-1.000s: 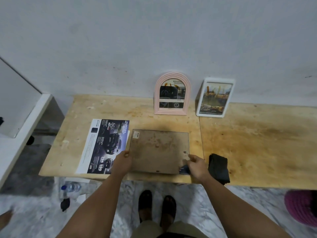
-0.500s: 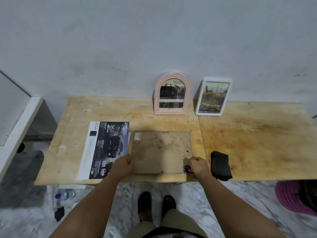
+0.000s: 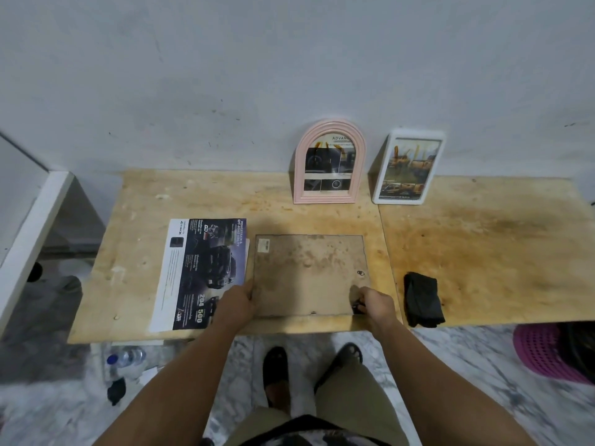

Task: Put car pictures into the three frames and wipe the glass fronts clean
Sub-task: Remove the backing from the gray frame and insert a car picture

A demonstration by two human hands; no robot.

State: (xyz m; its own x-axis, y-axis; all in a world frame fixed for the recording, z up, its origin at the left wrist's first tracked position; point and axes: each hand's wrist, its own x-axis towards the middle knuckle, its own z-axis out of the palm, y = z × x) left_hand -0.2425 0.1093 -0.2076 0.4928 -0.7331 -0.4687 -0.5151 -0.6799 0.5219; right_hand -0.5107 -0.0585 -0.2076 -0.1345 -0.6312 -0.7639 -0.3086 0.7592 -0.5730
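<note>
A rectangular frame point(image 3: 309, 273) lies face down on the wooden table point(image 3: 483, 252), its stained brown backboard up. My left hand point(image 3: 236, 300) holds its near left edge. My right hand point(image 3: 373, 300) pinches a small dark clip at the near right corner. A dark car brochure page point(image 3: 206, 272) lies flat to the left of it. Against the wall stand a pink arched frame point(image 3: 329, 162) and a white rectangular frame point(image 3: 408, 167), each with a car picture inside. A folded black cloth point(image 3: 422, 299) lies to the right of the frame.
A white table edge point(image 3: 32, 239) stands at the left. Under the table lie a water bottle point(image 3: 125, 357) and a small black item point(image 3: 116, 391). A pink basket point(image 3: 547, 352) sits on the floor at the right. My feet point(image 3: 309, 365) are on the marble floor.
My view has tilted slightly and shifted. My right fingers have worked at the clip on the frame's near right corner; my left hand stays on the left edge.
</note>
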